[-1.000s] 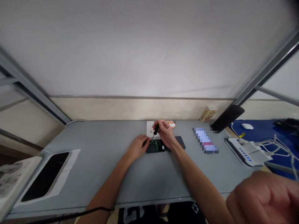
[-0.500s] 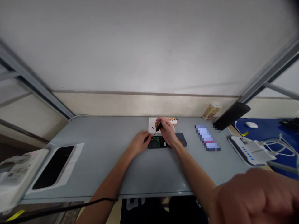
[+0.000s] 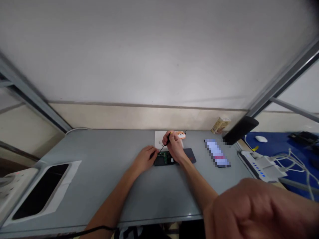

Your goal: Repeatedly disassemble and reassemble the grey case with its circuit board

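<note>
A dark device with an exposed green circuit board (image 3: 164,158) lies on the grey table. My right hand (image 3: 174,143) is closed round a black screwdriver (image 3: 168,138), whose thin shaft slants down to the left end of the board. At that same end my left hand (image 3: 147,156) has its fingers pressed together around a small dark item that I cannot make out. Behind the board lies a white paper (image 3: 158,136) with several tiny dark screws on it. A dark flat cover (image 3: 190,155) rests to the right, partly behind my right wrist.
A lit phone (image 3: 217,153), a small box (image 3: 220,125) and a black upright object (image 3: 241,130) stand or lie to the right, near a power strip (image 3: 261,167). A black tablet (image 3: 42,191) is at the left. A large blurred fist (image 3: 259,209) fills the lower right.
The view has shifted, so the table sits lower and further left. My right hand holds the screwdriver at a more slanted angle. My left hand stays at the board's left end.
</note>
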`<state>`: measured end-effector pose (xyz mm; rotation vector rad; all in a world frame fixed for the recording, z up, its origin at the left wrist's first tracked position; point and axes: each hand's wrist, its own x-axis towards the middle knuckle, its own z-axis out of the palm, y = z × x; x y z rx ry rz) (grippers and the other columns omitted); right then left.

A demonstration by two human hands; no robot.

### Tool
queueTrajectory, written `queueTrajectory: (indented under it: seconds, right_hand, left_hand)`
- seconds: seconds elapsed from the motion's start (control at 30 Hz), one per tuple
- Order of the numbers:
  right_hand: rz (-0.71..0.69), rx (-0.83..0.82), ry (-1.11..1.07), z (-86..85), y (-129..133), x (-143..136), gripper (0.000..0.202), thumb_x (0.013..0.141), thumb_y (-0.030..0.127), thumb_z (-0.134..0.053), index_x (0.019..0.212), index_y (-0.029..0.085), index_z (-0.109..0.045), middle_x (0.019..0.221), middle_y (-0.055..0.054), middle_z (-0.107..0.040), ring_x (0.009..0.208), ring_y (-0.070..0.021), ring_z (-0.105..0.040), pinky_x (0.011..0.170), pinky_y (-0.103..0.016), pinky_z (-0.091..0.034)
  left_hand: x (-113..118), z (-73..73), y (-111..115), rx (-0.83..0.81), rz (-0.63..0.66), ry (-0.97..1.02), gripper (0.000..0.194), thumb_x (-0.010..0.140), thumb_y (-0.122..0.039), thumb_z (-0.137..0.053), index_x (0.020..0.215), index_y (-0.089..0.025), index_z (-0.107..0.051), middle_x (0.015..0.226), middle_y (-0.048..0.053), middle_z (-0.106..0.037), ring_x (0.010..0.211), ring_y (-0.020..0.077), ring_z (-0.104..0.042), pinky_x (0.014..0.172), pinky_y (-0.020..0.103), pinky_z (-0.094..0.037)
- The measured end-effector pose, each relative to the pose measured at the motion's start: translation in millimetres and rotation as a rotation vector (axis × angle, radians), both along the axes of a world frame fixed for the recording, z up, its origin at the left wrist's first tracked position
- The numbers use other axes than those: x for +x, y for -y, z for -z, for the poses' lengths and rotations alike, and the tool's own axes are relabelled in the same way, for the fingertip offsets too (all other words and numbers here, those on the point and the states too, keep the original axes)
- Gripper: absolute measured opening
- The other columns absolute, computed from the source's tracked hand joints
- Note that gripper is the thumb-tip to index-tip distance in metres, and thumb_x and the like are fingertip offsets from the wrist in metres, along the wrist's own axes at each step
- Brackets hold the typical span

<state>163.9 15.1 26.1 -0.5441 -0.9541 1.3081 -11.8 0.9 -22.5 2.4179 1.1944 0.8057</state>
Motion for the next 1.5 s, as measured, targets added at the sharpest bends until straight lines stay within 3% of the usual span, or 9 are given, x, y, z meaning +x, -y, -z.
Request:
queueTrajectory:
  seconds: [0.1,0.33,0.57,0.87,1.2,1.5]
  right_hand:
    - [-0.010,-0.033,-0.055,-4.7,1.4,1.8,0.037,0.087,0.070,-0.057,0.087,0.035,-0.069,0.065,-0.002,-0.048,0.062,-0.0206,-0.042,0.058,-0.037,-0.036]
    - [-0.034,-0.086,-0.047,-11.6,4.6,3.9,0.032,0.086,0.065,-0.060,0.089,0.035,-0.070,0.069,-0.003,-0.051,0.064,-0.0211,-0.042,0.063,-0.038,-0.036]
    - [-0.009,-0.061,-0.022,-9.4,3.8,0.1,0.036,0.082,0.069,-0.064,0.087,0.034,-0.070,0.073,-0.003,-0.057,0.066,-0.0210,-0.047,0.065,-0.038,-0.038]
    - [-0.006,-0.011,0.055,-1.6,1.7,1.5,0.024,0.081,0.064,-0.068,0.085,0.041,-0.073,0.076,-0.003,-0.063,0.069,-0.0254,-0.052,0.064,-0.041,-0.037]
    - [-0.031,-0.014,0.117,-3.9,2.5,0.5,0.029,0.075,0.070,-0.069,0.081,0.042,-0.074,0.075,-0.002,-0.064,0.068,-0.0256,-0.052,0.064,-0.040,-0.035]
    - [-0.044,-0.017,0.095,-5.1,4.4,2.6,0.027,0.078,0.067,-0.070,0.084,0.041,-0.075,0.077,-0.003,-0.063,0.069,-0.0248,-0.051,0.067,-0.041,-0.037]
  left_hand:
    - [0.6,0.8,-0.6,0.007,0.010,-0.010,0.033,0.106,-0.034,-0.042,0.093,-0.019,-0.068,0.089,0.007,-0.067,0.090,0.0212,-0.061,0.086,0.037,-0.048]
    - [0.8,-1.4,0.5,0.000,0.005,-0.014,0.035,0.107,-0.035,-0.040,0.091,-0.019,-0.066,0.086,0.005,-0.064,0.088,0.0205,-0.061,0.084,0.036,-0.048]
    - [-1.2,-1.1,-1.4,-0.009,-0.005,0.012,0.033,0.105,-0.038,-0.043,0.092,-0.020,-0.067,0.089,0.005,-0.066,0.088,0.0211,-0.061,0.084,0.036,-0.049]
    - [-2.2,-2.1,-0.7,-0.043,-0.013,0.019,0.034,0.105,-0.038,-0.042,0.093,-0.021,-0.068,0.090,0.006,-0.067,0.091,0.0218,-0.062,0.086,0.037,-0.049]
    - [-2.9,-3.3,0.0,-0.038,-0.014,0.011,0.035,0.105,-0.039,-0.041,0.093,-0.020,-0.068,0.092,0.006,-0.067,0.091,0.0216,-0.062,0.087,0.037,-0.050]
    - [-2.8,-4.0,0.2,-0.051,-0.018,0.031,0.035,0.104,-0.039,-0.042,0.096,-0.020,-0.070,0.092,0.007,-0.067,0.091,0.0219,-0.062,0.087,0.038,-0.050]
